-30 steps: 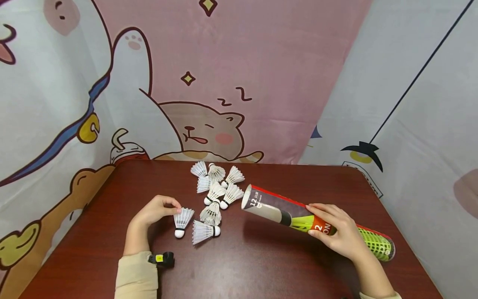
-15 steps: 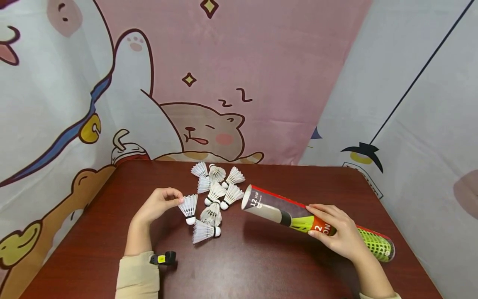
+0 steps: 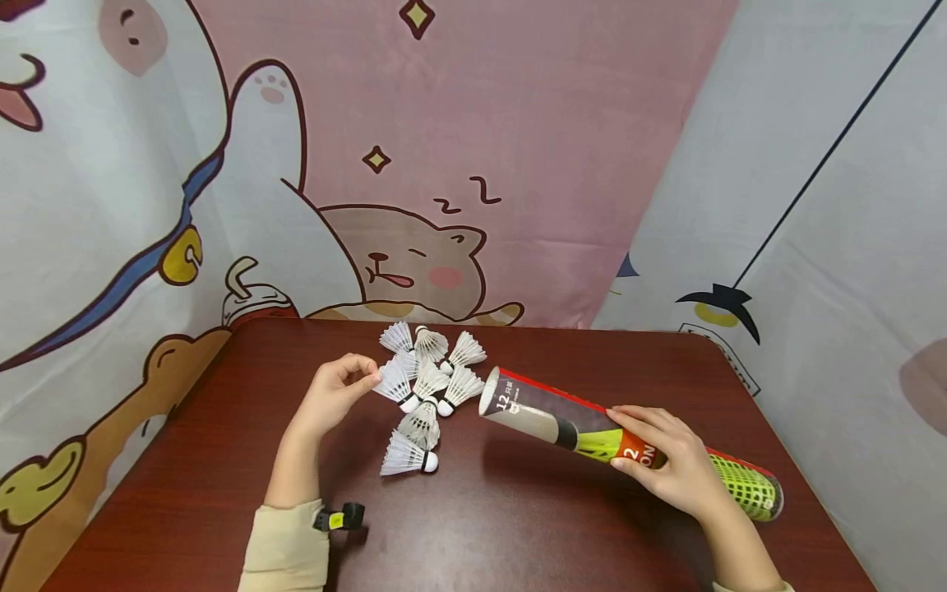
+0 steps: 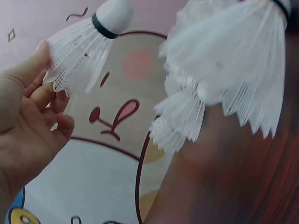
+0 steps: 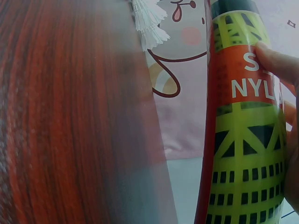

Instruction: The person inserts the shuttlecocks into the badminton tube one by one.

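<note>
My left hand (image 3: 336,393) pinches a white shuttlecock (image 3: 397,383) by the edge of its feather skirt, its cork pointing down and to the right. In the left wrist view the thumb and fingers (image 4: 41,95) hold that skirt rim, and a dark green band circles the shuttlecock (image 4: 88,49) below its cork. With my right hand (image 3: 669,456) I grip a printed shuttlecock tube (image 3: 543,409) round its middle. The tube slants, its open end up toward the left. Printed lettering and a yellow-green net pattern show on the tube (image 5: 247,116) in the right wrist view.
Several white shuttlecocks (image 3: 419,423) lie in a loose cluster between the hands, reaching toward the back edge of the brown table (image 3: 473,526). A cartoon-printed cloth (image 3: 555,164) hangs behind and at both sides. A black wrist device (image 3: 344,516) sits on the left sleeve.
My left hand has lifted the shuttlecock off the left side of the table and carried it up and right, over the cluster. The right hand and tube have stayed in place.
</note>
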